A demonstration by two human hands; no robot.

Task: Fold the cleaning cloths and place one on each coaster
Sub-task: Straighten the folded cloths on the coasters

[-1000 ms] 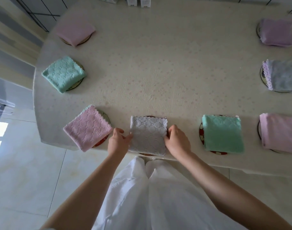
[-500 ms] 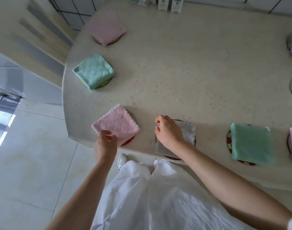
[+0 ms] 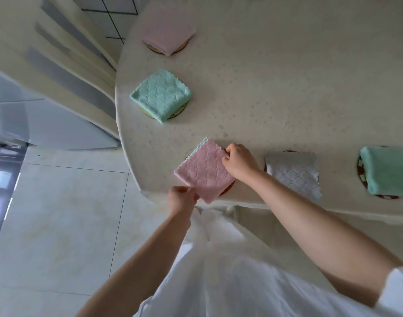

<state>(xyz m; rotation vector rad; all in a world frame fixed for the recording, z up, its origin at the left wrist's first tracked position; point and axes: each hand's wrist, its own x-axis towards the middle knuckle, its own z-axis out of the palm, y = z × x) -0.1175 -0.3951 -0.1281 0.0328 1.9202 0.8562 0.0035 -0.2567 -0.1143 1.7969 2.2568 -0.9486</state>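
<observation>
- Step in hand: straightening an already folded pink cloth (image 3: 205, 171) on its coaster (image 3: 228, 190), judged from the grips at two opposite sides.
- Location: the pink cloth lies at the near rounded edge of the table (image 3: 276, 99), covering all of its coaster except a red sliver at the near right; its nearest corner reaches the table edge.
- Left hand (image 3: 182, 199): fingers curled, pinching the near corner of the pink cloth.
- Right hand (image 3: 240, 161): fingers curled, pinching the cloth's right edge near the far corner.
- Orientation: the fold is close to square, so no long axis is clear. It sits as a diamond, one corner pointing away across the table and one towards the person; the scalloped edge faces far left, where a thin green layer shows.
- Next move, as a judgement: a small turn or slide to centre the cloth over the coaster, then release of both pinches without dragging the layers apart.
- Neighbours: a grey cloth (image 3: 293, 172) and two green cloths (image 3: 388, 170) (image 3: 160, 94) each rest folded on their own coasters.
</observation>
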